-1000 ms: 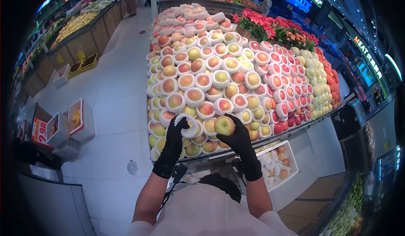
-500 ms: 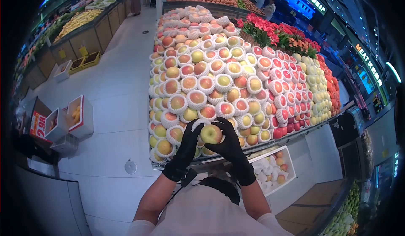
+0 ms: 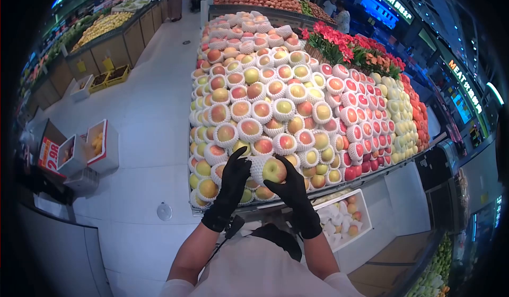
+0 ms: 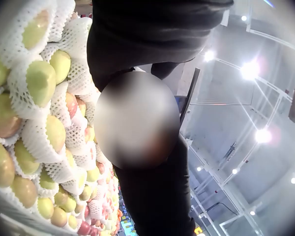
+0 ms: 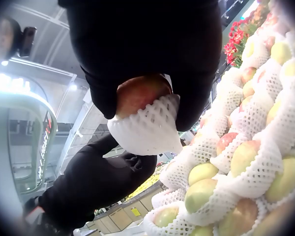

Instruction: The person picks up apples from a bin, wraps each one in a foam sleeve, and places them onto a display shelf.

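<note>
In the head view, my black-gloved right hand [image 3: 290,186] holds a yellow-green apple [image 3: 274,170] with a red blush, its stem end toward the camera. A white foam net sleeve [image 3: 258,165] covers the apple's left side. My left hand [image 3: 235,177], also gloved in black, grips the sleeve's left end. From the right wrist, the apple's reddish side [image 5: 140,96] shows between the right fingers, with the net [image 5: 147,128] around its lower part and the left hand [image 5: 108,172] below. A blurred disc hides the middle of the left wrist view.
Rows of apples in foam nets [image 3: 254,108] slope up in front of both hands. Below the stand's front edge, a white box [image 3: 366,212] holds apples and loose nets. Red flowers [image 3: 339,42] stand at the back right. White boxes [image 3: 103,146] sit on the floor at left.
The apple, at first apart from the foam net in the left hand, came over to the left hand and now sits partly in the net. Both hands have come closer together.
</note>
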A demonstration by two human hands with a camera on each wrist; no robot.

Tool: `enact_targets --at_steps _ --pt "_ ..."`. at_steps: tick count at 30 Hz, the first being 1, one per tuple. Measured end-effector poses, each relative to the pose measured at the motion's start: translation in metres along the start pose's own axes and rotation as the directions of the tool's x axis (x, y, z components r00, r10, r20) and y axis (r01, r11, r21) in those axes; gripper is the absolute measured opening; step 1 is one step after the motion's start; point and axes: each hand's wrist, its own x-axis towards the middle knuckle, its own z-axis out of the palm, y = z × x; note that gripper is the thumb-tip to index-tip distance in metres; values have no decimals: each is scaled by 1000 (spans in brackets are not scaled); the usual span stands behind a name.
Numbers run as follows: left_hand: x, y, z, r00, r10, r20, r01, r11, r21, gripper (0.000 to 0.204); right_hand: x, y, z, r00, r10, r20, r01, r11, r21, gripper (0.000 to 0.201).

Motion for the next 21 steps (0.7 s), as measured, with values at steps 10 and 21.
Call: enact_targets --at_steps 10,21 --pt "0 -4 -5 994 -72 88 77 995 -55 43 -4 -7 2 985 -169 -21 166 981 -100 74" --pt "-2 -14 7 997 24 75 -40 974 223 63 3 -3 10 975 -208 78 222 932 -287 85"
